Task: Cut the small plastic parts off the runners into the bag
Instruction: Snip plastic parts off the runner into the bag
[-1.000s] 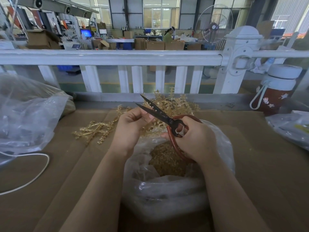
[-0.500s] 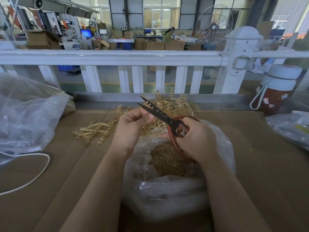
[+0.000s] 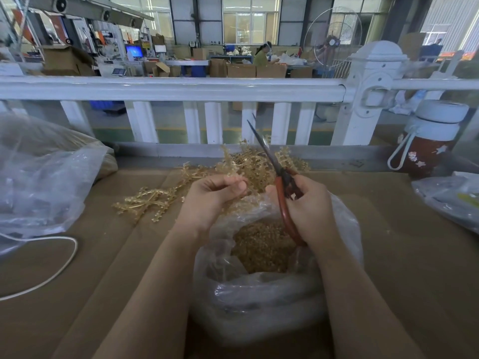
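Note:
A clear plastic bag point(image 3: 259, 301) stands open on the cardboard table in front of me, with a heap of small golden parts point(image 3: 261, 247) inside. My right hand point(image 3: 308, 206) grips red-handled scissors point(image 3: 278, 177); the blades are together and point up and away. My left hand point(image 3: 215, 195) hovers over the bag's far rim with fingers curled, pinching something thin that I cannot make out. A pile of golden runners point(image 3: 248, 164) lies just behind both hands, and more runners point(image 3: 147, 200) lie to the left.
A large clear bag point(image 3: 44, 177) bulges at the left, a white cord point(image 3: 51, 270) curving below it. A red bottle with a white lid point(image 3: 430, 141) stands far right, another plastic bag point(image 3: 451, 195) beneath it. A white railing point(image 3: 181, 89) borders the table's far edge.
The scissors have swung from pointing left with open blades to pointing up with blades together. My left hand has turned palm-up and drawn slightly left of the blades.

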{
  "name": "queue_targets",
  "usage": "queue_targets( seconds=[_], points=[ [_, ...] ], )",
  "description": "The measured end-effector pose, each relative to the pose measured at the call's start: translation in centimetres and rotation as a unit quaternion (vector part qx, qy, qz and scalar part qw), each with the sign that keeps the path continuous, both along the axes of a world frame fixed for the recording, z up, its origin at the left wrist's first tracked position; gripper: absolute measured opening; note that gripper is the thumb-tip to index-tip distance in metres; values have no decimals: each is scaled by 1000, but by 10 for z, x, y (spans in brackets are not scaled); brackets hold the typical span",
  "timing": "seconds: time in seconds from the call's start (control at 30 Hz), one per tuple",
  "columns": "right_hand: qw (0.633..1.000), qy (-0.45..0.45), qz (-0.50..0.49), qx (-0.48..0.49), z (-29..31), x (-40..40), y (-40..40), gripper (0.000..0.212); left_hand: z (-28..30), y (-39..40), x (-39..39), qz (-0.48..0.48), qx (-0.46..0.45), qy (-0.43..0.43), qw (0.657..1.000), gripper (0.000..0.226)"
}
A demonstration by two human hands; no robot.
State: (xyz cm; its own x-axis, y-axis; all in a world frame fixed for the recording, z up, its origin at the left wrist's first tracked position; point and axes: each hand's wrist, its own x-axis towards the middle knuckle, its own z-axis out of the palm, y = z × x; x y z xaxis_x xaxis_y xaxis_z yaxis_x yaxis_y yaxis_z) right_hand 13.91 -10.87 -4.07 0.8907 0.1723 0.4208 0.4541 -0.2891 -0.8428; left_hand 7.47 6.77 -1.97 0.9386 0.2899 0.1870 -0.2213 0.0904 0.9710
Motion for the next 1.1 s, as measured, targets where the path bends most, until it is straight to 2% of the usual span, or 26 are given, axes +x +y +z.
queue_targets(
  seconds=[0.1,0.23,0.4,0.5,0.67,0.9,1.1],
  points=[
    [997,43,51,47,3,1,1,11,-1,-3,1,-11,49,2,999,9],
    [993,58,95,41,5,1,6,11,1,-8,0,-31,59,-9,998,9],
    [992,62,97,46,4,1,5,11,2,-10,-1,3,84,14,996,3],
    [994,48,91,44,4,0,6,12,1,-11,0,25,90,7,996,14],
    [997,32,69,29,4,2,7,12,3,-9,0,34,74,6,997,15],
    [998,15,62,7,1,2,7,15,2,-11,0,58,115,0,992,22],
    [997,22,71,-25,0,2,8,12,3,-16,1,52,78,-17,995,28]
  ],
)
